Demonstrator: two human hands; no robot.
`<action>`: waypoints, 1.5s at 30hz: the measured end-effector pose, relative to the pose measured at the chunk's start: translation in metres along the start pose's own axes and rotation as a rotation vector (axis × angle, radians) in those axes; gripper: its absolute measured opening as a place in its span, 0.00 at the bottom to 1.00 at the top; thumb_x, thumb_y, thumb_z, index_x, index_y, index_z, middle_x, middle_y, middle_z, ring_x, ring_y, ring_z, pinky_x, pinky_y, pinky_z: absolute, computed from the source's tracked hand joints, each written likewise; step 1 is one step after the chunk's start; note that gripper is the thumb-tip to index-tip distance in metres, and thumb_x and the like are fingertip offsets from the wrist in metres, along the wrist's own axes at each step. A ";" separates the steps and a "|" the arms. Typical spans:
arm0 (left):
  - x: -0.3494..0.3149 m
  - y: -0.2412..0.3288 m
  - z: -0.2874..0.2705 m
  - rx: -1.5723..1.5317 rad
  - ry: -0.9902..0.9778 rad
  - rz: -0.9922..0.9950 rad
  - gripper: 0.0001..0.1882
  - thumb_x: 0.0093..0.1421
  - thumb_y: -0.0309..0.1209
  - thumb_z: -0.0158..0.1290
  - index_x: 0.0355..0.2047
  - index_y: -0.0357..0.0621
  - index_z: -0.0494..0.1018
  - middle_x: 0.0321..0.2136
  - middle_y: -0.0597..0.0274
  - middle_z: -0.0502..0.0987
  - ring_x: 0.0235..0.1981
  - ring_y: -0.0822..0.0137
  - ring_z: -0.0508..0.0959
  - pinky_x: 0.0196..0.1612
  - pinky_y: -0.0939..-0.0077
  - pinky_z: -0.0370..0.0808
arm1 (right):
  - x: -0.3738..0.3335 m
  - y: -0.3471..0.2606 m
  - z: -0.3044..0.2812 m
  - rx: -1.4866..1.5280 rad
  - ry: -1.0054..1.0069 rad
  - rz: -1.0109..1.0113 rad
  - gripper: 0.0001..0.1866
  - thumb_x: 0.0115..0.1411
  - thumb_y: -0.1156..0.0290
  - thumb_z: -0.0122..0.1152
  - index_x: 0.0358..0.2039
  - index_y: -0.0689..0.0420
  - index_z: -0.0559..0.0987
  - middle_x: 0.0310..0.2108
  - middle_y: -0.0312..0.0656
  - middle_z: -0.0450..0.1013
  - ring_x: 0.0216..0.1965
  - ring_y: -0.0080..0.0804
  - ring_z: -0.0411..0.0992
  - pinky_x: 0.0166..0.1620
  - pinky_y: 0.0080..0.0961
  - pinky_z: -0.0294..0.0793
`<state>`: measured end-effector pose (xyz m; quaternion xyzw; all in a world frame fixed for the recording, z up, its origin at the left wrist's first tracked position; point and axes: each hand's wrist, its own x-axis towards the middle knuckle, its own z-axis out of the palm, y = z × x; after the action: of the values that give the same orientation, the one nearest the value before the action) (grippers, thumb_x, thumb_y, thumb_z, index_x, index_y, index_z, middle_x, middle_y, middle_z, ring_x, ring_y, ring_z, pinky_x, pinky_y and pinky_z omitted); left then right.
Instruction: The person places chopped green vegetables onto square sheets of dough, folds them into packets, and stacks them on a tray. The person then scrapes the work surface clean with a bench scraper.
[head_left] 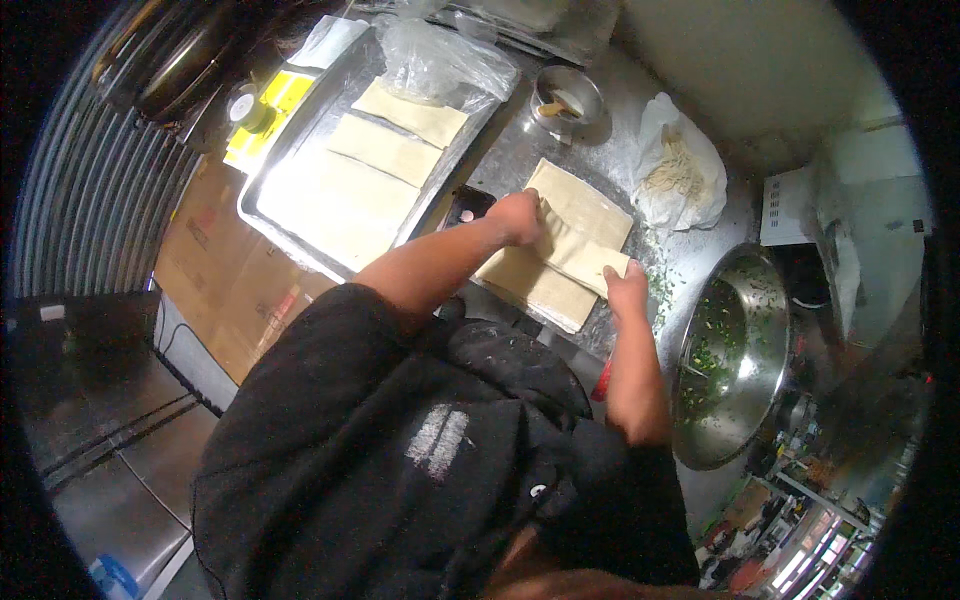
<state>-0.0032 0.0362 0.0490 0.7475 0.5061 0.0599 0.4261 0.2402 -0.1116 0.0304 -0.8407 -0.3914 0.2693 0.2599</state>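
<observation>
A pale rectangular sheet of dough (578, 251) is stretched between my two hands above the steel worktop. My left hand (515, 217) is closed on its upper left end, and my right hand (627, 287) pinches the lower right end between thumb and fingers. Beneath it lies a wider stack of dough sheets (587, 205), showing on both sides of the held piece. A dark shadow from the held sheet falls across the stack's nearer part. Left of my left forearm, a metal tray (290, 249) bears several flat dough rectangles (385, 150).
A large steel bowl (740, 425) with chopped greens stands at the right. Behind the stack are a small metal bowl (545, 88) and a white bag of flour (684, 165). Clear plastic (430, 62) covers the tray's far end. A dark device (468, 207) lies beside my left wrist.
</observation>
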 end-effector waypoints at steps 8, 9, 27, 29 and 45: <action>-0.104 0.003 -0.067 -1.188 -0.306 0.209 0.32 0.57 0.33 0.63 0.60 0.38 0.66 0.49 0.50 0.78 0.49 0.58 0.79 0.55 0.62 0.75 | -0.074 -0.030 -0.068 1.248 -0.494 0.015 0.30 0.58 0.69 0.63 0.59 0.66 0.68 0.53 0.53 0.73 0.54 0.49 0.74 0.59 0.47 0.72; -0.117 -0.002 -0.071 -1.209 -0.437 0.037 0.33 0.57 0.33 0.62 0.61 0.37 0.64 0.48 0.52 0.78 0.48 0.56 0.80 0.56 0.62 0.74 | -0.076 -0.030 -0.059 1.421 -0.653 0.223 0.37 0.55 0.60 0.63 0.63 0.63 0.65 0.58 0.55 0.70 0.58 0.58 0.69 0.59 0.61 0.69; -0.089 -0.088 -0.054 -0.992 -0.174 -0.312 0.05 0.59 0.26 0.58 0.25 0.41 0.76 0.20 0.64 0.74 0.18 0.69 0.71 0.22 0.70 0.66 | -0.061 -0.100 0.031 0.903 -0.709 0.360 0.22 0.69 0.65 0.53 0.59 0.61 0.67 0.53 0.53 0.72 0.48 0.50 0.75 0.41 0.47 0.82; -0.066 -0.115 -0.076 -0.992 -0.184 -0.343 0.09 0.56 0.24 0.59 0.20 0.42 0.74 0.18 0.64 0.73 0.17 0.70 0.70 0.21 0.68 0.64 | -0.048 -0.130 0.055 0.882 -0.658 0.395 0.21 0.69 0.66 0.52 0.59 0.61 0.68 0.53 0.53 0.72 0.48 0.49 0.75 0.42 0.47 0.82; 0.153 -0.265 -0.269 -0.613 -0.167 -0.201 0.12 0.59 0.34 0.60 0.37 0.38 0.77 0.28 0.62 0.77 0.28 0.71 0.72 0.34 0.71 0.70 | 0.095 -0.318 0.213 0.608 -0.529 0.364 0.16 0.69 0.68 0.52 0.55 0.56 0.69 0.49 0.44 0.73 0.45 0.39 0.76 0.35 0.35 0.82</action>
<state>-0.2565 0.3482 -0.0185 0.5332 0.4991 0.1056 0.6748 -0.0124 0.1905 0.0594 -0.6836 -0.1928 0.6194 0.3346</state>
